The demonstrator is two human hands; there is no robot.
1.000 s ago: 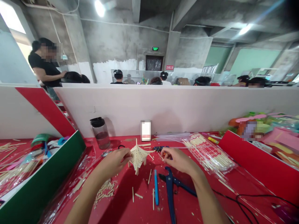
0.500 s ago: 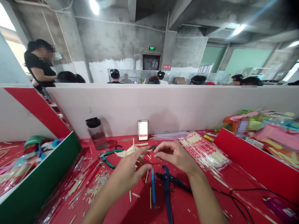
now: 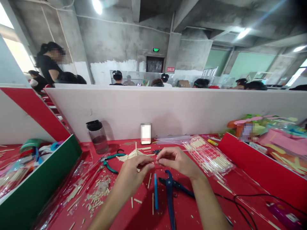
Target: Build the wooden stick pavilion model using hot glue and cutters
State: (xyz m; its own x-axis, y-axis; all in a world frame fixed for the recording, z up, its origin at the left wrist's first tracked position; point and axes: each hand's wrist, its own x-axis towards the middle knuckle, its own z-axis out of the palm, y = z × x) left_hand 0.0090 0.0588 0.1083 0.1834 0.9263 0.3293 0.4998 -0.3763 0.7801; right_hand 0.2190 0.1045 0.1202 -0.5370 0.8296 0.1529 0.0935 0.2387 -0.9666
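My left hand (image 3: 133, 174) and my right hand (image 3: 177, 161) meet fingertip to fingertip above the red table (image 3: 196, 214). Both pinch one small piece between them, too small to make out. Just behind my left fingers, a model built of thin wooden sticks (image 3: 130, 156) lies on the table with no hand on it. Blue-handled cutters (image 3: 169, 196) and a blue pen-like rod (image 3: 155, 191) lie right below my hands. Green-handled pliers (image 3: 109, 160) rest to the left of the model.
A dark-lidded jar (image 3: 97, 137) and an upright phone (image 3: 145, 133) stand against the white partition (image 3: 182, 111). A bag of sticks (image 3: 208, 156) lies at right beside a red divider (image 3: 259, 169). A green box wall (image 3: 40, 185), stick offcuts (image 3: 96, 198) and a black cable (image 3: 249, 204) surround the work spot. Other people sit beyond the partition.
My left hand has let go of the stick model, which now lies on the table, and has come over to my right hand's fingertips.
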